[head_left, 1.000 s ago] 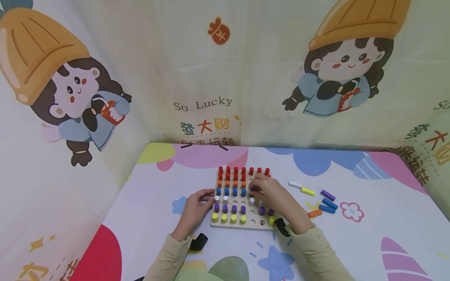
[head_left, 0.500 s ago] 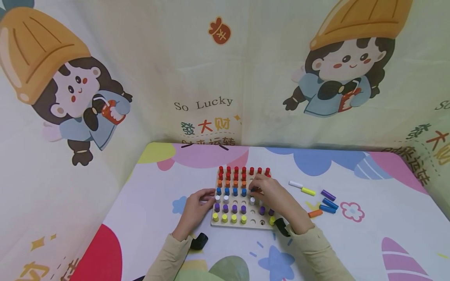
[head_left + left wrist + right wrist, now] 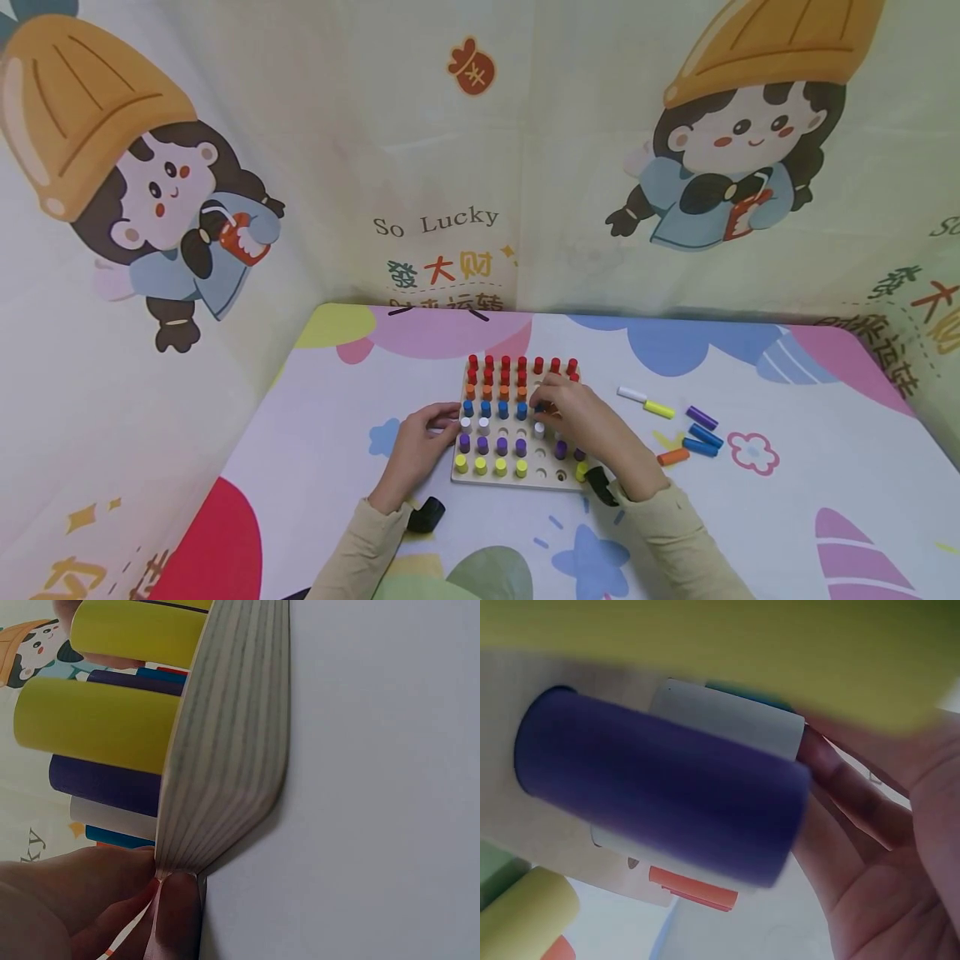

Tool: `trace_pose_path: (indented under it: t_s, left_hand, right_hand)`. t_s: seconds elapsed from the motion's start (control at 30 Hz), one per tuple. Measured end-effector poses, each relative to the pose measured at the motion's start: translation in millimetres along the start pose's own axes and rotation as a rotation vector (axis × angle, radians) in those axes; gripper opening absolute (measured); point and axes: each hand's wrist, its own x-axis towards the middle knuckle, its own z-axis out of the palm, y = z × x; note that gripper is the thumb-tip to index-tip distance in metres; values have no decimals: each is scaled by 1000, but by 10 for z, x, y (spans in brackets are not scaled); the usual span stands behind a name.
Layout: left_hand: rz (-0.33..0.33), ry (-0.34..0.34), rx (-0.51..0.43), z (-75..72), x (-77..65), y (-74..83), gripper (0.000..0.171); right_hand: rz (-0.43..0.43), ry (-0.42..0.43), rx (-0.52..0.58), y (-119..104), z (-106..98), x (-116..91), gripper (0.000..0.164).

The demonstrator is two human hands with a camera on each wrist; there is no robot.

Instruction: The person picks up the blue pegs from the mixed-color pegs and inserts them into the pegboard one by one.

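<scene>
A wooden pegboard (image 3: 551, 463) lies on the table, with rows of red, orange, blue, white, purple and yellow pegs standing in it. My left hand (image 3: 420, 442) pinches the board's left edge between thumb and fingers; the left wrist view shows them at its striped side (image 3: 225, 735). Over the right part of the board, my right hand (image 3: 581, 412) pinches a blue peg (image 3: 538, 407) at the blue row, mostly covered by the fingers. In the right wrist view a purple peg (image 3: 667, 784) and a white peg (image 3: 720, 716) stand in front of the fingertips.
Right of the board lie loose pegs: white (image 3: 632, 393), yellow (image 3: 659, 409), purple (image 3: 702, 417), orange (image 3: 672, 457) and two blue ones (image 3: 700, 447). A black wrist device (image 3: 426, 516) sits by the left sleeve. A printed cloth wall (image 3: 562, 250) rises behind the table.
</scene>
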Motion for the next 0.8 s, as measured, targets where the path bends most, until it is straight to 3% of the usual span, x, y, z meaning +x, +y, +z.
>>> trace_pose_path:
  t_s: [0.8]
  left_hand:
    - [13, 8, 6, 7, -7, 5, 29]
  right_hand:
    - [102, -30, 12, -44, -102, -71, 19]
